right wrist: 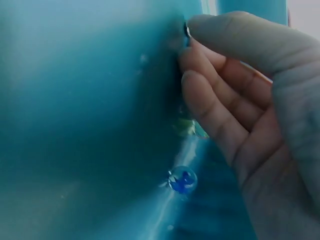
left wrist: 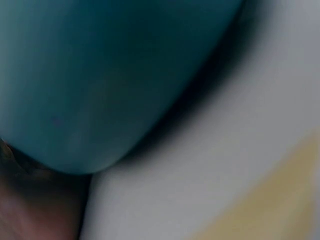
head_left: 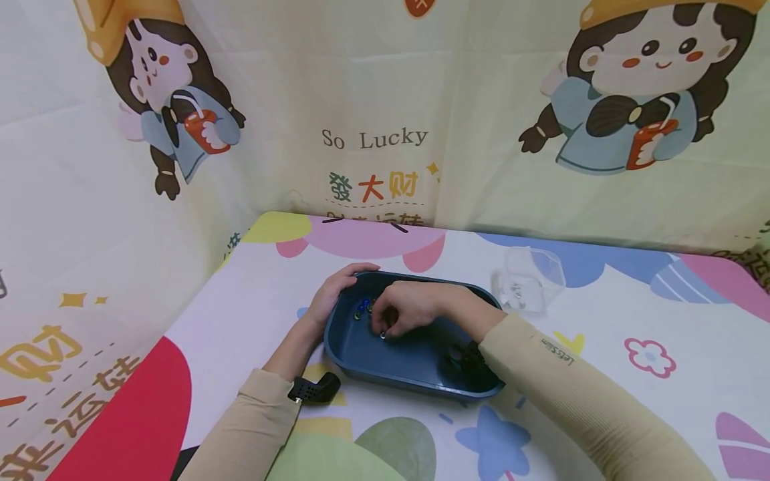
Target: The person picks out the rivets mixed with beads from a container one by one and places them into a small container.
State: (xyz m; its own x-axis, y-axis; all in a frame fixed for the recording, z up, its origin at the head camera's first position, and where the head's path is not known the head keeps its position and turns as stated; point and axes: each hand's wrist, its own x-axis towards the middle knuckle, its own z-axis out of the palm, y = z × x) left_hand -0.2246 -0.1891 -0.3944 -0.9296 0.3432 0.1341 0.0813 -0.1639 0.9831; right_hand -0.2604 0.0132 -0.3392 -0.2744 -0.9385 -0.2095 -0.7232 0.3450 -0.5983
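A dark blue plastic tub [head_left: 415,374] sits on the patterned cloth, its wall filling much of the left wrist view. My left hand [head_left: 329,294] rests on the tub's left end, its fingers stretched along the far rim. Inside the tub, my right hand [head_left: 409,307] reaches down with thumb and fingertips together. They pinch a small glass marble [head_left: 382,335], mostly covered by the fingertips in the right wrist view. Several blue and yellowish glass marbles [head_left: 359,312] lie near the tub's left end. One clear marble with a blue swirl [right wrist: 182,180] shows below the right hand.
A clear plastic box [head_left: 522,294] with an open lid stands right of the tub, several small clear pieces in it. A dark object [head_left: 463,357] sits at the right wrist, over the tub's right part. Printed fabric [head_left: 475,133] hangs behind the table.
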